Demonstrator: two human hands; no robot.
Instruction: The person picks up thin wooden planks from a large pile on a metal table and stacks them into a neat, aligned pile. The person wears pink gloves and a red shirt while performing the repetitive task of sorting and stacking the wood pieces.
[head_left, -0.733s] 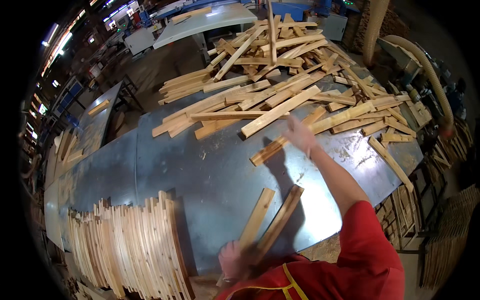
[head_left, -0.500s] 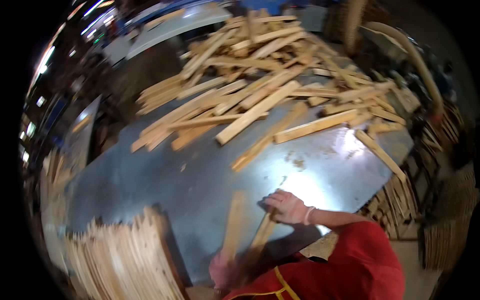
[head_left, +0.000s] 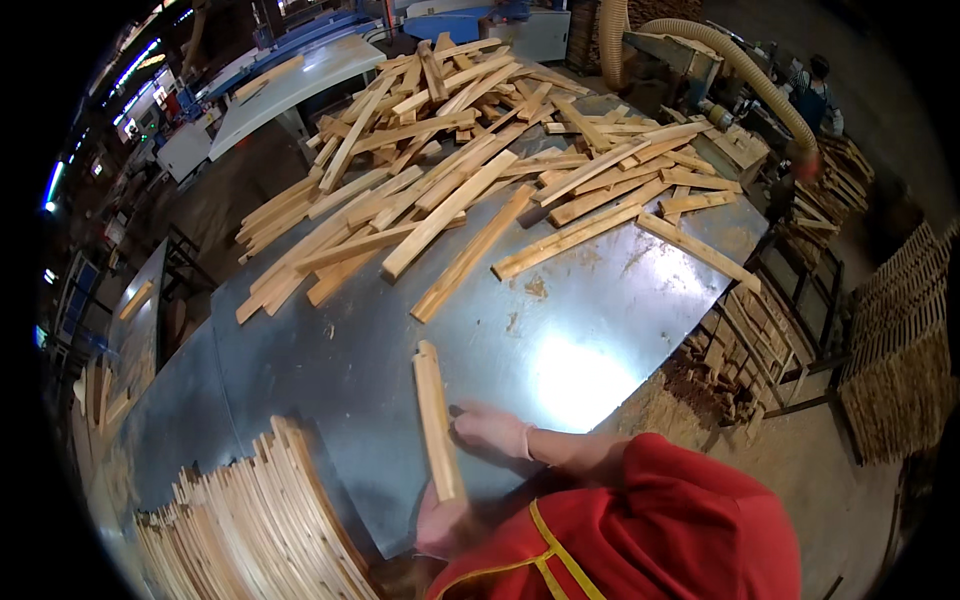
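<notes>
My left hand [head_left: 437,525] is closed around the near end of a pair of light wooden strips [head_left: 436,420], laid against each other lengthwise. The strips point away from me above the metal table [head_left: 330,400], their far ends slightly uneven. Just right of them, about halfway along, is my right hand [head_left: 492,430], in a pale glove. Its fingers bend down toward the strips' edge; the fingertips are blurred, and whether they touch the wood does not show. Left of my left hand, a tight row of wooden strips [head_left: 250,510] stands on edge.
A loose heap of wooden strips [head_left: 440,130] covers the table's far part. One strip [head_left: 470,255] lies at its near edge, another [head_left: 697,250] overhangs the right edge. Stacked wood [head_left: 895,350] stands on the floor at right. A ribbed hose [head_left: 745,60] arches behind, near another person [head_left: 815,95].
The two strips, apart before, are now together in my left hand. My right hand has left the far end of one strip and moved left and nearer. The view has shifted.
</notes>
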